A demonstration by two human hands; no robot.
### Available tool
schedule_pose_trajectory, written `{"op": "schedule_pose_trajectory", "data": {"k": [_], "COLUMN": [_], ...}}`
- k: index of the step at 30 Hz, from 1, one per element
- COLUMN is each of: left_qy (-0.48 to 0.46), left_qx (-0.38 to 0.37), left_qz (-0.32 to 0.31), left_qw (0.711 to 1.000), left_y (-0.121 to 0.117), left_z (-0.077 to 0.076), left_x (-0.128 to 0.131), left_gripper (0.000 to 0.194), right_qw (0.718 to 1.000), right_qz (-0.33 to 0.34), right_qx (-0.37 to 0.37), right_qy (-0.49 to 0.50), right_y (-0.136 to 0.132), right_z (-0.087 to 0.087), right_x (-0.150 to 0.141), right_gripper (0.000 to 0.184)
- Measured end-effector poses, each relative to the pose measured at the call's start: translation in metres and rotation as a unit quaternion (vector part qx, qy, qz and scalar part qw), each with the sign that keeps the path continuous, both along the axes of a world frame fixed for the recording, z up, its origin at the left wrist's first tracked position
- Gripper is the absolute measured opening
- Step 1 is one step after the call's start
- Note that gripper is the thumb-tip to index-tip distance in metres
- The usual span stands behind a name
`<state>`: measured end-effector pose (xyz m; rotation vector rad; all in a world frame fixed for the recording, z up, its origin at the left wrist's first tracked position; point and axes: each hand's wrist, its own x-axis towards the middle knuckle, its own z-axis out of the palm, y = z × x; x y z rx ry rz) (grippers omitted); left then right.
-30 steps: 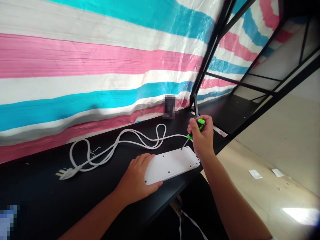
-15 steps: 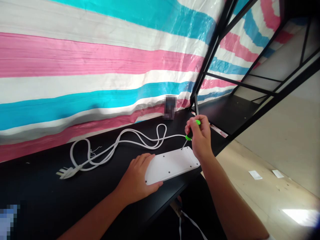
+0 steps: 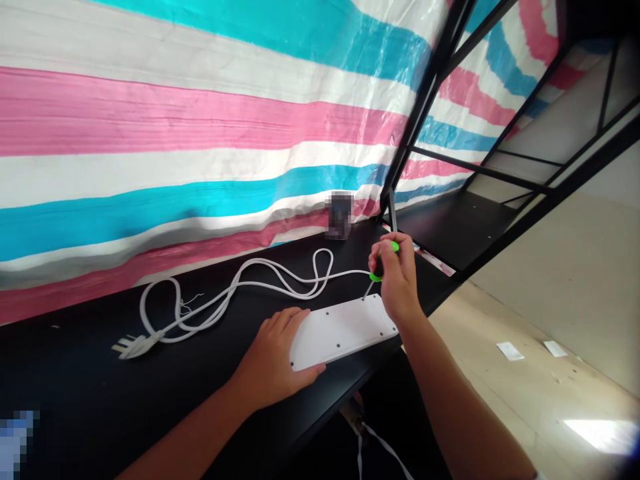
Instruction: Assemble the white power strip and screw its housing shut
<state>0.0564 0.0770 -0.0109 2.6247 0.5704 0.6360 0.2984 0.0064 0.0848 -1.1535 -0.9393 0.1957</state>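
Observation:
A white power strip [image 3: 340, 329] lies on the black tabletop with its back face up, dotted with several dark screw holes. My left hand [image 3: 277, 357] grips its left end, thumb along the near edge and fingers over the far one. In my right hand [image 3: 399, 280] is a screwdriver [image 3: 376, 275] with a green and black handle, held tilted. Its metal tip meets a hole by the strip's far edge, toward the right end. Whether a screw sits in that hole cannot be made out. The strip's white cord [image 3: 240, 283] loops behind it to a plug [image 3: 134, 347].
Striped plastic sheeting [image 3: 200, 127] hangs along the table's back edge. A small blurred dark object [image 3: 339, 217] stands against it. Black metal frame bars [image 3: 425, 100] rise at the right. Another pixelated bluish thing [image 3: 15, 437] sits at the lower left.
My right hand has shifted very slightly left and down around the screwdriver handle, its tip staying at the same hole. My left hand and the power strip have not moved.

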Motion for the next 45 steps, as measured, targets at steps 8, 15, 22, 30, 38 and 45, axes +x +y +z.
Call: {"op": "schedule_pose_trajectory", "data": {"k": [8, 15, 22, 30, 38, 45], "left_qy": [0.0, 0.0, -0.003, -0.009, -0.006, -0.001], "left_qx": [0.002, 0.001, -0.007, -0.007, -0.007, -0.014], "left_qz": [-0.001, -0.002, -0.001, 0.003, -0.002, -0.002], "left_qw": [1.0, 1.0, 1.0, 1.0, 1.0, 1.0], "left_y": [0.0, 0.0, -0.001, -0.001, 0.0, -0.001], "left_z": [0.0, 0.001, 0.002, 0.001, 0.001, 0.002], "left_x": [0.0, 0.0, -0.001, 0.0, 0.0, 0.0], "left_gripper": [0.083, 0.084, 0.084, 0.083, 0.082, 0.083], "right_qw": [1.0, 0.997, 1.0, 0.996, 0.998, 0.998], "right_qz": [-0.008, 0.057, 0.0, 0.034, 0.0, 0.041], "right_qx": [0.008, -0.003, 0.011, 0.013, 0.045, 0.013], "right_qy": [0.005, 0.048, 0.028, 0.083, 0.044, 0.045], "right_y": [-0.003, -0.006, -0.004, -0.013, -0.012, -0.013], "right_z": [0.003, 0.004, 0.002, 0.006, 0.001, 0.0], "right_x": [0.006, 0.009, 0.01, 0.011, 0.011, 0.013], "right_gripper": [0.03, 0.031, 0.03, 0.033, 0.029, 0.036]}}
